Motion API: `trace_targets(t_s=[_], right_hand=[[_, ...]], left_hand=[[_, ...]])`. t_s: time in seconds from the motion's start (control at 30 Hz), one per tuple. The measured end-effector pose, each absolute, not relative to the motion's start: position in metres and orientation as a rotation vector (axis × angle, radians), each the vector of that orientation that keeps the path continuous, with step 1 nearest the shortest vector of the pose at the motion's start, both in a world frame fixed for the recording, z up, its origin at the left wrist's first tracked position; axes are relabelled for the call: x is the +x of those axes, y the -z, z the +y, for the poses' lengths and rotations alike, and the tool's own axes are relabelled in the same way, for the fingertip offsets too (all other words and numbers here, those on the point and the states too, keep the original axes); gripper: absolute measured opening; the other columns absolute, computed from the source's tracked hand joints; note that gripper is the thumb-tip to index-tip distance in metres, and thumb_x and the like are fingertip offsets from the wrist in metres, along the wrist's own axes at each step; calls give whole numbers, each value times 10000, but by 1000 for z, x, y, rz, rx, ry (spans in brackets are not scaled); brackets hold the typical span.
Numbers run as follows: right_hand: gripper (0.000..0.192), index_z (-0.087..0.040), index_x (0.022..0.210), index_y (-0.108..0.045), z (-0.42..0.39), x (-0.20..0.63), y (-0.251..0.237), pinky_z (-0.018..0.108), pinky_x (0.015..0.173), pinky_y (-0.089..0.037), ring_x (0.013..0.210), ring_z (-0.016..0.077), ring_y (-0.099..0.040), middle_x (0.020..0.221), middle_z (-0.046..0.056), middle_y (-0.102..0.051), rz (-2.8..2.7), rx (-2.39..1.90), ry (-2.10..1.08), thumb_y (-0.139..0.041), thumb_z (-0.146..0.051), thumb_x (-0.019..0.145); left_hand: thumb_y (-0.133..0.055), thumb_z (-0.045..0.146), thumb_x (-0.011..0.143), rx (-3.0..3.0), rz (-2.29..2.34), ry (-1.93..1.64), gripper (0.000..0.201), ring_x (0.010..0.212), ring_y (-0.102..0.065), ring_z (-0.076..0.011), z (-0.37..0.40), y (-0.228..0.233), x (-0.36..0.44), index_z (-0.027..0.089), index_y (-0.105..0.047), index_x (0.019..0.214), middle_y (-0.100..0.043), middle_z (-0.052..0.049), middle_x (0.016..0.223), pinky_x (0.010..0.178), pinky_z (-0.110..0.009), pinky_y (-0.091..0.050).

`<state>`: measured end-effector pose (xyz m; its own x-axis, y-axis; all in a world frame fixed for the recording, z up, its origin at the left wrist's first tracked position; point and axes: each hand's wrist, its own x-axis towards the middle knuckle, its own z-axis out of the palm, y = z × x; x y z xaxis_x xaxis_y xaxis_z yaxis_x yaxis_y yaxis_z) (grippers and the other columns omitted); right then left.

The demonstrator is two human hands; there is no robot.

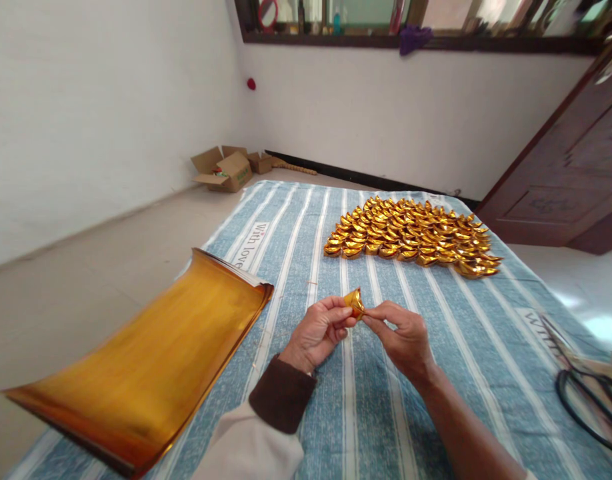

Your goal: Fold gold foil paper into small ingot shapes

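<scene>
A small gold foil paper ingot, partly folded, is held up over the striped cloth in the middle of the table. My left hand pinches its left side between thumb and fingers. On its right, my right hand grips the lower edge with thumb and forefinger pressed together. The fingers hide part of the folds. To the left lies a stack of gold foil paper sheets, curling at its ends. Rows of finished-looking gold paper ingots sit close together at the far right of the table.
Black-handled scissors lie at the table's right edge. A blue and white striped cloth covers the table. Beyond it, an open cardboard box stands on the floor by the wall. A dark red wooden door is at the right.
</scene>
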<state>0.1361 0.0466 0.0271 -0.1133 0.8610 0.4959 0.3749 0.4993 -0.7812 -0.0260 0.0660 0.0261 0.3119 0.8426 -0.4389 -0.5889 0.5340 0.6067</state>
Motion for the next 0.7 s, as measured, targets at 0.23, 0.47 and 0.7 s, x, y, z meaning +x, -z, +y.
trace_targets(t_s=[0.23, 0.47, 0.7], right_hand=[[145, -239, 888, -731, 48, 138, -27, 290, 635, -496, 657, 153, -642, 741, 25, -718, -1770, -1015, -505, -588, -262, 878], [215, -228, 889, -734, 53, 151, -28, 275, 614, -444, 655, 155, -599, 698, 32, -672, -2028, -1038, -461, -528, -282, 924], [268, -247, 942, -732, 55, 155, -24, 265, 656, -436, 699, 152, -601, 722, 38, -667, -2198, -1031, -454, -470, -299, 956]], left_hand=[[-697, 34, 724, 376, 860, -954, 121, 510, -640, -80, 65, -27, -26, 113, -608, 747, -681, -38, 692, 398, -109, -408], [-751, 174, 668, 768, 1222, -1116, 222, 552, -637, -114, 64, -34, -26, 127, -652, 860, -708, -54, 769, 404, -149, -377], [-723, 180, 632, 1036, 1298, -1057, 144, 496, -546, -100, 66, -31, -24, 124, -736, 765, -669, -38, 602, 415, -172, -319]])
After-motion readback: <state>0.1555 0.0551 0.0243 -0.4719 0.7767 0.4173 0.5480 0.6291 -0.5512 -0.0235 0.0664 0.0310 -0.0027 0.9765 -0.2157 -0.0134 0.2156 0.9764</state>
